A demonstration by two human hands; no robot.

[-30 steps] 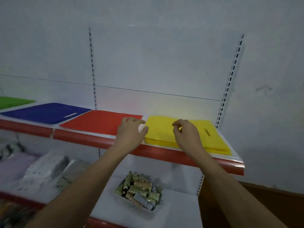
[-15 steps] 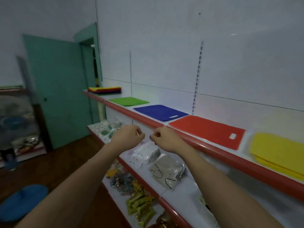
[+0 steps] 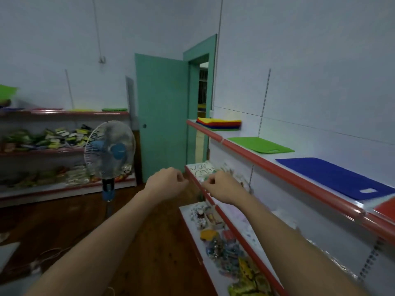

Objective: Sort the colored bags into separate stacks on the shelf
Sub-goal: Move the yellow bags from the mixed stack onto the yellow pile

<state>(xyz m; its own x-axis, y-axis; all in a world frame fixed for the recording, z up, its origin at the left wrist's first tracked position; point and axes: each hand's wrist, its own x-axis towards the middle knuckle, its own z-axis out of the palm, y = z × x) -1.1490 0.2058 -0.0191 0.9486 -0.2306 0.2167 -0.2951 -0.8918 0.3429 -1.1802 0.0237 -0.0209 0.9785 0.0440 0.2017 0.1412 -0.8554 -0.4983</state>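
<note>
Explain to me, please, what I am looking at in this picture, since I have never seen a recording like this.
There is no machine here: a camera worn on a person's head looks forward and down, so the two bare forearms are the person's own. The left hand and right hand hang in the air with fingers loosely curled, and hold nothing that I can make out. Along the top shelf on the right lie sorted bags: a green bag, a blue bag and the corner of a red bag. At the far end sits a mixed-colour stack, seemingly not yet sorted. A standing fan and a green door are behind.
</note>
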